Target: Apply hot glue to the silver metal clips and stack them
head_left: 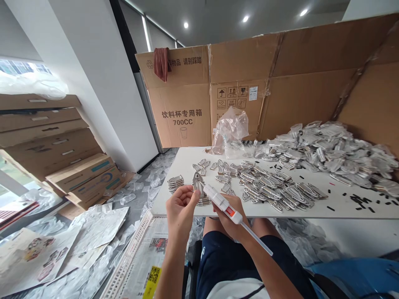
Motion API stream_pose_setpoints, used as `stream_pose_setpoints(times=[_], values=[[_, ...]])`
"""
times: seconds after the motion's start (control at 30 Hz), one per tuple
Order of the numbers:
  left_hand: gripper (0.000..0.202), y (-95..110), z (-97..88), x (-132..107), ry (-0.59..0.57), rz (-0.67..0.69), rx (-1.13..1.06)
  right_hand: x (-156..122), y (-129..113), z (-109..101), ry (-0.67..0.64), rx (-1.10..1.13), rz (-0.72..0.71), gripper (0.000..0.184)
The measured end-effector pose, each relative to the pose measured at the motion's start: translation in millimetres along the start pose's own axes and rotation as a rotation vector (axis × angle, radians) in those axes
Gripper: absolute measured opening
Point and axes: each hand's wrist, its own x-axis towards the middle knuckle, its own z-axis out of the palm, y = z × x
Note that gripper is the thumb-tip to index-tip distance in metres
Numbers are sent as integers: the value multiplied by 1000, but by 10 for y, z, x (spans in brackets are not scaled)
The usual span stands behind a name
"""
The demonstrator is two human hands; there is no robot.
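My left hand (pixel 181 207) pinches a small grey-white, loop-shaped part (pixel 197 182) upright between thumb and fingers, above the table's front edge. Wrapped round a white pen-shaped tool (pixel 222 203) with an orange strip and a thin rear stem is my right hand (pixel 232 216). The tool's front tip points up and left, close to the held part; I cannot tell whether they touch. Just behind and left of my left hand sits a neat stack of similar parts (pixel 175 184). Another stack (pixel 204 201) is partly hidden by my hands.
Loose parts (pixel 268 185) cover the table's middle, and a large heap of bagged parts (pixel 324 145) lies at the right. Small black caps (pixel 361 200) are scattered there. A clear plastic bag (pixel 230 133) stands against the cardboard wall (pixel 183 99). A white crate (pixel 131 253) is at lower left.
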Motion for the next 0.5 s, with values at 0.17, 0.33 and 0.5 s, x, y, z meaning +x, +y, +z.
stream_pose_setpoints(times=[0.17, 0.33, 0.5], values=[[39, 17, -8, 10, -9, -16, -4, 6, 31, -19, 10, -39, -32, 42], [37, 9, -29, 19, 9, 4, 32, -23, 93, 42, 105, -259, -183, 24], [34, 45, -71, 8, 66, 36, 87, -52, 170, 157, 274, -561, -179, 23]])
